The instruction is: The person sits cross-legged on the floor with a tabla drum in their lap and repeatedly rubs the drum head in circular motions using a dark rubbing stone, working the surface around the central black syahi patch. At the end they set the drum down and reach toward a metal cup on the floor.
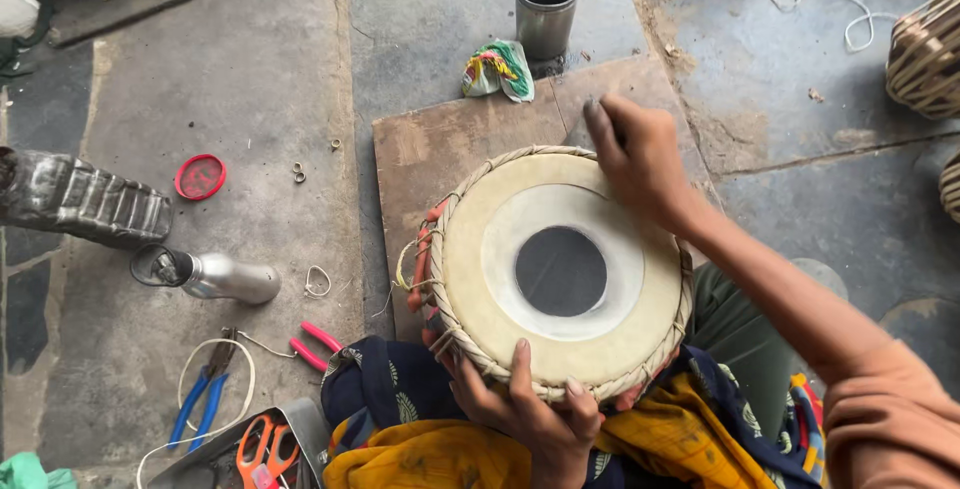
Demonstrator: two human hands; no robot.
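Drum (560, 269) gripped at near rim by left hand (525, 404); right hand (635, 154) grip closed, contents unclear.

grey stone floor (250, 69), wooden board (440, 139), daylight

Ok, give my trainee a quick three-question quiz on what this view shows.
1. True or false: the left hand grips the near rim of the drum.
2. Which lies nearest the red lid? A) metal cup B) silver bottle C) orange scissors
3. What colour is the round patch at the centre of the drumhead?

Key: 1. True; the right hand is at the far rim. 2. B. 3. Black.
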